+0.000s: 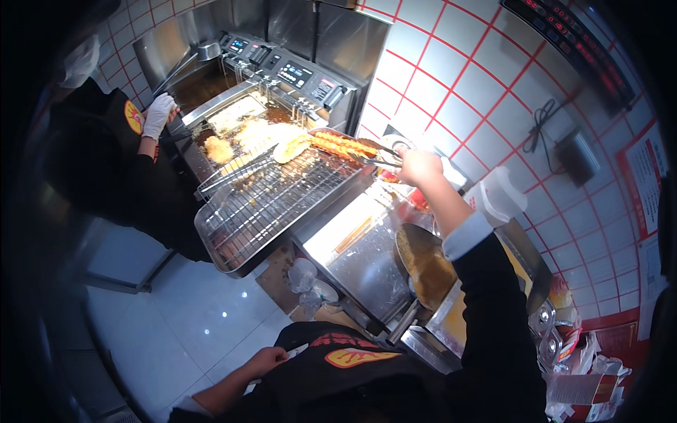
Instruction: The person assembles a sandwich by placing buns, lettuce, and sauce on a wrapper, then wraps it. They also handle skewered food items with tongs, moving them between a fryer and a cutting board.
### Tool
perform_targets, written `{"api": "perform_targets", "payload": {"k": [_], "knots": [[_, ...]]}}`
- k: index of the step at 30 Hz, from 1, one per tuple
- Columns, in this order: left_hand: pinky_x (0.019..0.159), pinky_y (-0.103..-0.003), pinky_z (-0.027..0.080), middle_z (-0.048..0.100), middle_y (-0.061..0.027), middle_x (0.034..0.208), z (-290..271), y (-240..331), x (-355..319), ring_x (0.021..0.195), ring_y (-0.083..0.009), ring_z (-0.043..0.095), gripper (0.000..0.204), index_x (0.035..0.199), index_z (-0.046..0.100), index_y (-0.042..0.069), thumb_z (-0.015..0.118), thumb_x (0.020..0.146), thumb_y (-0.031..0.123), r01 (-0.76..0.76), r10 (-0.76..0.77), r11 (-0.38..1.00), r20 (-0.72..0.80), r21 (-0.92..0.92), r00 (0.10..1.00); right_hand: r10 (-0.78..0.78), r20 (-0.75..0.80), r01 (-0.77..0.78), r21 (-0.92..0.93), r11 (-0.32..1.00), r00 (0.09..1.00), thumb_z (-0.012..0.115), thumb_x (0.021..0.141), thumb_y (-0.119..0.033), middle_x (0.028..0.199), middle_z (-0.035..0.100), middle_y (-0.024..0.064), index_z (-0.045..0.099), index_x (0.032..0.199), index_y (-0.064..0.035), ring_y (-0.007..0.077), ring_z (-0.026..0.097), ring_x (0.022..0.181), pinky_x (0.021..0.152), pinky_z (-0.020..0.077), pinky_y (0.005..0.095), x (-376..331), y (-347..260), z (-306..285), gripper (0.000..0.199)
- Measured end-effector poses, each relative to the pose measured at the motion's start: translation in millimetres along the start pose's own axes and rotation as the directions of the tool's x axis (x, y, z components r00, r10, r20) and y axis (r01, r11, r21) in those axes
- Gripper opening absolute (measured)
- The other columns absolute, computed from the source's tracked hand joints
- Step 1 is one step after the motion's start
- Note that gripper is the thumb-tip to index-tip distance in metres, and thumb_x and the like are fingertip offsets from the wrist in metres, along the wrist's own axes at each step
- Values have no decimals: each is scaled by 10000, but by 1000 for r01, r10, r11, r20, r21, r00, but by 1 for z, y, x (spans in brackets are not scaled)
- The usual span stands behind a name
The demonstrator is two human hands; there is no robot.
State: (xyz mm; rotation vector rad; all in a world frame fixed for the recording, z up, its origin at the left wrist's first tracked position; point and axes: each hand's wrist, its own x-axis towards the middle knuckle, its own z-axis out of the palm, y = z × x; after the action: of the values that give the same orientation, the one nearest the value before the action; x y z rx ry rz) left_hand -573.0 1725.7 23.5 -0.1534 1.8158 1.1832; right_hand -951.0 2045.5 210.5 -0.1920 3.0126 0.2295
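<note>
Two small rectangular lit display screens (295, 72) sit on the black control panels behind the fryer vats — bluish-white on dark. High on the tiled wall hangs a long black board with red glowing characters (564, 32). At the right edge hang white paper notices with red borders (645, 173) — crumpled red-and-white cardboard packages (582, 388) lie below.

The right hand (417, 166) grips metal tongs (374, 156) clamped on fried skewers (344, 145) at twelve o'clock above the wire rack (264, 201), while the left hand (266, 361) rests low at six o'clock.
</note>
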Motion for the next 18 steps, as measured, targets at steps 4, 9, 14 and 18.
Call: {"api": "perform_targets", "payload": {"k": [4,9,14,18], "knots": [[800,-273,467,636,-33,982,9,-13,-17,882,-156,595,293,1057,583,27,679,806,142,-51,-68,756,-156,-652,985,-4,113,20,-141,990,994,631,745,-236,1003,672,89,692,971,-96,237,653,926,766,511,343,55,-40,1,273],[722,-311,477,628,-104,836,-49,54,-13,820,-165,610,127,978,569,27,559,859,71,-358,240,933,-662,-46,710,-41,83,55,-182,982,996,596,767,-196,977,680,106,701,964,-103,246,659,907,744,516,356,65,-56,8,242],[744,-404,464,600,-181,970,-161,133,-3,902,-363,584,120,954,550,8,498,847,23,-378,647,703,-762,603,-12,-97,-105,71,-232,970,990,613,777,-239,861,667,73,644,1081,-222,240,644,824,733,511,375,34,-34,-8,307],[703,-462,458,614,-217,896,-212,173,43,840,-417,586,163,1035,507,32,451,886,70,-332,578,790,-808,516,119,-348,-345,226,-348,910,872,599,773,-190,758,625,35,660,1042,-195,220,608,732,710,449,332,-26,2,-42,276]]}}
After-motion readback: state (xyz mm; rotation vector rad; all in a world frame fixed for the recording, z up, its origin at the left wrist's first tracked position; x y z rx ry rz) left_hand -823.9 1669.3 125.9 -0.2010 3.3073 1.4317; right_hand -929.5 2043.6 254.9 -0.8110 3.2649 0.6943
